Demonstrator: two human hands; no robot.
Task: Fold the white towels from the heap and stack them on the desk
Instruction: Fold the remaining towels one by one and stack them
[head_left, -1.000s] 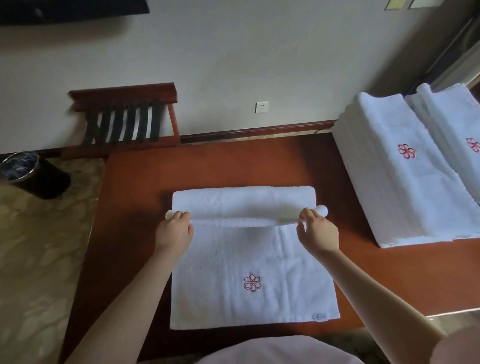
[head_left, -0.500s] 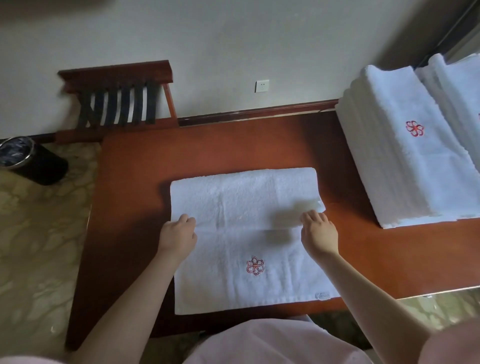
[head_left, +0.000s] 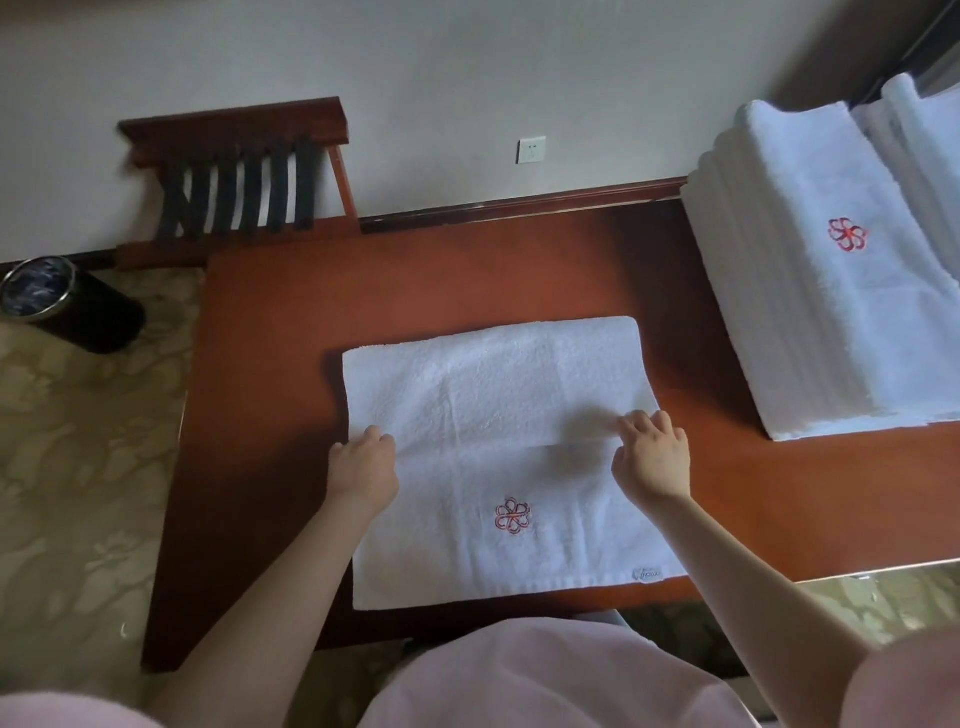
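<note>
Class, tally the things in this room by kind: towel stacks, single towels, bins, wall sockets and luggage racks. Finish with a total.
Towel stacks: 2
Single towel: 1
Bin: 1
Wall socket: 1
Luggage rack: 1
Total: 6

Single head view, looking steeply down and forward over the desk (head_left: 519, 270) toward the wall (head_left: 467, 62), close in.

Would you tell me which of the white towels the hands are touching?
The single towel lying flat on the desk, with the left hand and right hand on it; the stacks at the right end lie untouched.
</note>
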